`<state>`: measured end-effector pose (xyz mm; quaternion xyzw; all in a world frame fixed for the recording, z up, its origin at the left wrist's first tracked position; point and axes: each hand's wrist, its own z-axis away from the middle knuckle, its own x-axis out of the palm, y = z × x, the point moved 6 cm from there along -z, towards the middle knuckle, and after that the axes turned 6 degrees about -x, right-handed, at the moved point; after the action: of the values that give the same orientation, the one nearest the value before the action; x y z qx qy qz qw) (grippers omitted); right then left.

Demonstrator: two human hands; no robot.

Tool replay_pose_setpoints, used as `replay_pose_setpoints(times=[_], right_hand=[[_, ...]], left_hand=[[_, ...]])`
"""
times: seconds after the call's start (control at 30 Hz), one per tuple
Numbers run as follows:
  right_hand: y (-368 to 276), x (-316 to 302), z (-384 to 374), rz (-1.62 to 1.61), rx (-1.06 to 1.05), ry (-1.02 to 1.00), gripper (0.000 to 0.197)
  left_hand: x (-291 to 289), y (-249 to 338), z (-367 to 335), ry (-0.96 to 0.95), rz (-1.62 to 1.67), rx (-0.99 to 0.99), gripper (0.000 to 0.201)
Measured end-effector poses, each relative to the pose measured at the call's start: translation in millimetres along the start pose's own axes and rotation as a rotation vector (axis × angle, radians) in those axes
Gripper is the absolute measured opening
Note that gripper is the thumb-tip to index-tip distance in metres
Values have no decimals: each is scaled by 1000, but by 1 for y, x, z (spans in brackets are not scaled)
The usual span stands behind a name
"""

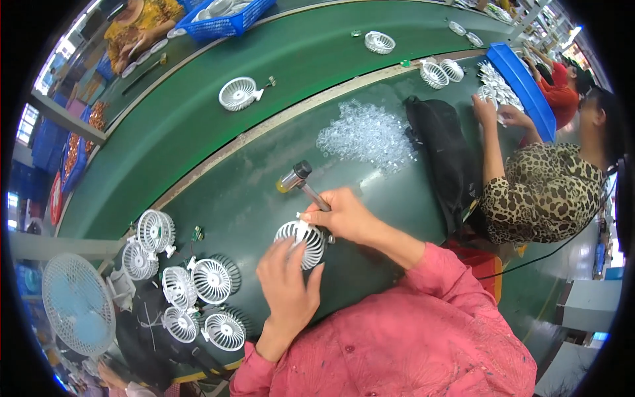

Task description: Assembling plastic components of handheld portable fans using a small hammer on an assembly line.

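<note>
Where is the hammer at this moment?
Near the centre of the head view, the hammer is in the right hand, just beyond the white round cage; the clear pieces lie farther off to its right.

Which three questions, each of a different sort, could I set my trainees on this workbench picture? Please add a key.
1. Multiple choice: which tool does the right hand of the person in pink grip?
A) a screwdriver
B) a hammer
C) a pair of pliers
2. True or false: the small clear pieces lie in a loose pile on the green bench.
3. Short answer: what does the same person's left hand touch?

Key: 1. B. 2. True. 3. A round white slatted cage.
</note>
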<state>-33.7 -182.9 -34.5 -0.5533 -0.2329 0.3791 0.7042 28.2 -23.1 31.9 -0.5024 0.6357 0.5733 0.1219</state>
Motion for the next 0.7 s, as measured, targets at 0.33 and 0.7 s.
replay_pose_setpoints(times=[0.33,0.7], right_hand=[[-27,-31,24,410,-327,88,31],[-42,-15,79,698,-651,160,17]], left_hand=[[17,-12,3,-29,-83,27,39],[17,-15,4,-16,-70,57,41]])
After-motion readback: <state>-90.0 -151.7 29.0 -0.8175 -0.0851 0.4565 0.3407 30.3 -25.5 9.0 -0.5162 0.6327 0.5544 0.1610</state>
